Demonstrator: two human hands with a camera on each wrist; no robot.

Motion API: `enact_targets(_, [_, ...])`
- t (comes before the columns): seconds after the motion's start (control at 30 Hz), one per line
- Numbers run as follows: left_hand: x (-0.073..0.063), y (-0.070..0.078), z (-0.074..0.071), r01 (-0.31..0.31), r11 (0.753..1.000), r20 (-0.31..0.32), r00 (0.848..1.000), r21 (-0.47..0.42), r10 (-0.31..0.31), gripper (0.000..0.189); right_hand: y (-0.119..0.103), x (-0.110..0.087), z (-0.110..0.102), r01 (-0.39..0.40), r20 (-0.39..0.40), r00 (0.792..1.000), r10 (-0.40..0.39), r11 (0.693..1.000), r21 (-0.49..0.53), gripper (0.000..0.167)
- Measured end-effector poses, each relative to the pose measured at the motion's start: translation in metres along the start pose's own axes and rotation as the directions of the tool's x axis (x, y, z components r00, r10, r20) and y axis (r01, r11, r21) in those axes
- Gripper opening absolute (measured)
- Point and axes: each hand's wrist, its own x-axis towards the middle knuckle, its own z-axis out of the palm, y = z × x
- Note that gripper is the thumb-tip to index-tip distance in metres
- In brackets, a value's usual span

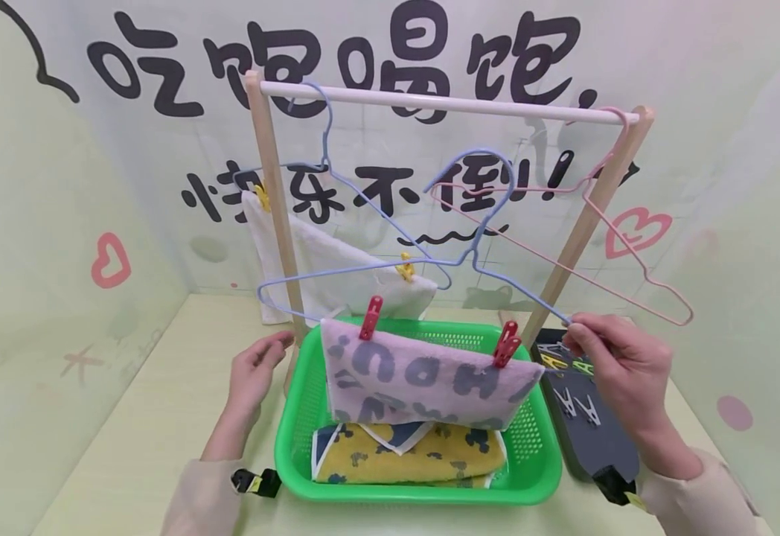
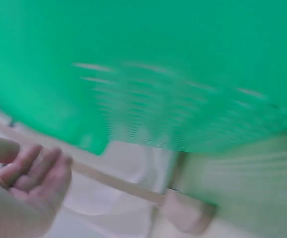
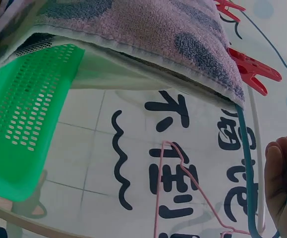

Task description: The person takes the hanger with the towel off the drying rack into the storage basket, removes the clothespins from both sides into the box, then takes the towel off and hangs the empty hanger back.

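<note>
My right hand (image 1: 627,372) pinches the right end of a blue wire hanger (image 1: 457,262), which is held up in front of the rack. A folded lilac towel with grey letters (image 1: 423,372) hangs from the hanger by red clothespins (image 1: 371,318) above a green basket (image 1: 417,493). In the right wrist view, fingers (image 3: 277,163) wrap the hanger wire beside the towel's clipped edge. A yellow patterned towel (image 1: 410,458) lies folded inside the basket. Beside the basket's left rim is my left hand (image 1: 256,372), its fingers loosely bent and holding nothing.
Behind stands a wooden rack (image 1: 272,179) with a white rod (image 1: 443,104). On it hang a second blue hanger (image 1: 326,141), bearing a white towel (image 1: 336,272) with yellow clothespins, and a pink hanger (image 1: 631,246). A dark tray (image 1: 598,443) with several clothespins lies at right.
</note>
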Motion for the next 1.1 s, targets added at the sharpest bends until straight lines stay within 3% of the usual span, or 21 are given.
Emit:
enact_targets(0.07, [-0.007, 0.008, -0.005, -0.089, 0.979, 0.02, 0.995, -0.181, 0.094, 0.039, 0.003, -0.007, 0.002, -0.024, 0.021, 0.999, 0.024, 1.0, -0.005, 0.003])
enact_targets(0.1, [-0.01, 0.012, -0.007, -0.136, 0.952, 0.041, 0.987, -0.275, 0.153, 0.04, 0.005, -0.01, 0.003, -0.037, 0.034, 0.999, 0.037, 0.999, -0.003, 0.005])
enact_targets(0.2, [-0.021, 0.023, -0.011, -0.221, 0.857, 0.125, 0.942, -0.466, 0.311, 0.042, 0.01, -0.02, 0.007, -0.049, 0.065, 0.997, 0.05, 0.998, -0.03, 0.013])
enact_targets(0.27, [-0.026, 0.029, -0.011, -0.241, 0.821, 0.162, 0.914, -0.517, 0.371, 0.04, 0.014, -0.026, 0.01, -0.047, 0.088, 0.995, 0.051, 0.998, -0.049, 0.015])
enact_targets(0.33, [-0.031, 0.033, -0.011, -0.251, 0.825, 0.181, 0.905, -0.506, 0.386, 0.037, 0.017, -0.034, 0.014, -0.058, 0.111, 0.992, 0.065, 0.996, -0.065, 0.016])
enact_targets(0.5, [-0.042, 0.036, -0.011, -0.236, 0.878, 0.145, 0.936, -0.417, 0.321, 0.028, 0.019, -0.051, 0.022, -0.164, 0.147, 0.974, 0.171, 0.985, -0.062, 0.015])
enact_targets(0.6, [-0.044, 0.034, -0.012, -0.193, 0.88, 0.126, 0.954, -0.434, 0.271, 0.025, 0.02, -0.059, 0.024, -0.22, 0.152, 0.961, 0.23, 0.972, -0.079, 0.016])
enact_targets(0.77, [-0.05, 0.026, -0.014, -0.115, 0.875, 0.128, 0.972, -0.471, 0.197, 0.022, 0.024, -0.07, 0.027, -0.289, 0.155, 0.941, 0.3, 0.953, -0.093, 0.017])
enact_targets(1.0, [-0.063, 0.018, -0.02, -0.095, 0.858, 0.172, 0.963, -0.505, 0.208, 0.028, 0.026, -0.078, 0.029, -0.417, 0.184, 0.887, 0.423, 0.906, -0.072, 0.014])
enact_targets(1.1, [-0.068, 0.016, -0.022, -0.107, 0.864, 0.188, 0.956, -0.491, 0.225, 0.031, 0.027, -0.079, 0.029, -0.44, 0.212, 0.87, 0.446, 0.895, -0.08, 0.014])
